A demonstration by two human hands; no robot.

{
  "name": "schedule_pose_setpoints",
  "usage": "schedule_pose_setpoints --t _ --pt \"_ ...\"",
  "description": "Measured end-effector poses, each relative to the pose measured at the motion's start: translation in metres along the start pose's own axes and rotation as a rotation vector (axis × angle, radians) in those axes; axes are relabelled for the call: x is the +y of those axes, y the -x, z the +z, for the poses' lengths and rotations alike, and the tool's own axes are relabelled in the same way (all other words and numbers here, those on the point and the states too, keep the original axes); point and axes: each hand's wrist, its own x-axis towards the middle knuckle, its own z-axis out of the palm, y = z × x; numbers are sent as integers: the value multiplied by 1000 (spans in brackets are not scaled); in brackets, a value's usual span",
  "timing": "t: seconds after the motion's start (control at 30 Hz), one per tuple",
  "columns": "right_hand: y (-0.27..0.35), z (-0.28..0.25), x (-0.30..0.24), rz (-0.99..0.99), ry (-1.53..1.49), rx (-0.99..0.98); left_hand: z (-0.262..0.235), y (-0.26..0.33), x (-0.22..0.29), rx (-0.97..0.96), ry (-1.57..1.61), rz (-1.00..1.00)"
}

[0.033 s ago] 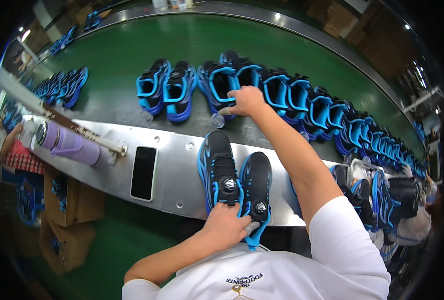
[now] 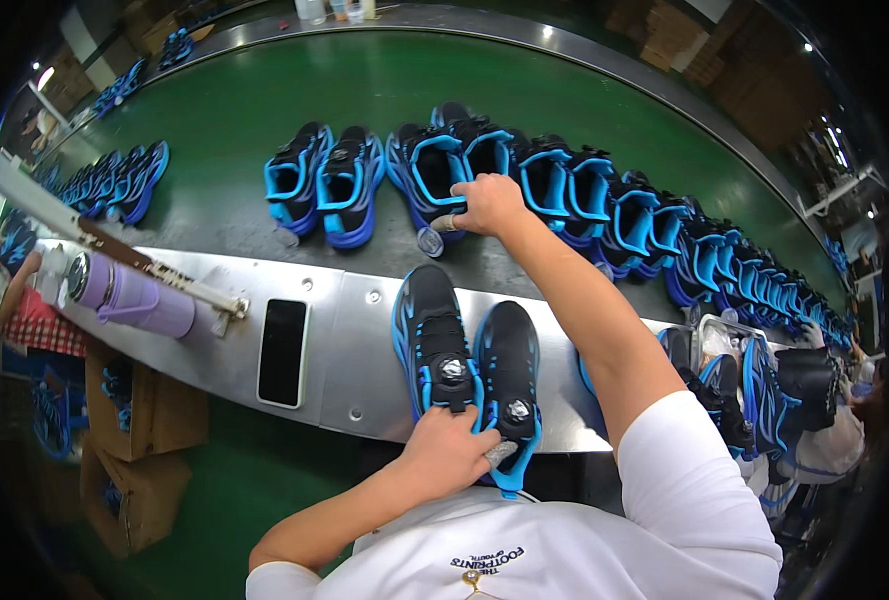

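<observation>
The left hand (image 2: 452,452) is down at the near edge of the metal shelf (image 2: 355,345), fingers curled over the heels of a black-and-blue pair (image 2: 470,365) that sits side by side on it, toes pointing away. It grips them where the two heels meet, with a pale bit of something under its fingers – too small to make out. Each shoe of the pair shows a round dial on its tongue.

The right hand (image 2: 487,203) is stretched far out over the green belt (image 2: 365,90), closed on the heel of a belt shoe (image 2: 435,175) in the long curved row (image 2: 655,235) of matching shoes. Just under its knuckles lies a small round clear disc (image 2: 430,241); whether the fingers touch it, I cannot tell.

On the shelf to the left – a dark phone (image 2: 283,352) lying flat, and further left a purple bottle (image 2: 135,300) on its side beside a metal bar (image 2: 160,268). More shoes (image 2: 115,180) are bunched at the belt's far left. Cardboard boxes (image 2: 135,430) stand below the shelf, and a bin of shoes (image 2: 735,385) sits by the right elbow.
</observation>
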Motion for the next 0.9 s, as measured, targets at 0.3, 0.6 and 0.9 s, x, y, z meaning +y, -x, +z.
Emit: schedule_pose_setpoints --t 0.3,0.6,0.9 --pt "-31 -87 85 311 -951 320 -47 -65 -48 224 7 48" --pt "141 -194 77 184 -1238 576 -106 -141 -251 269 -554 -262" --pt "250 -123 -8 -120 -680 214 -116 -105 -145 696 -152 -138"
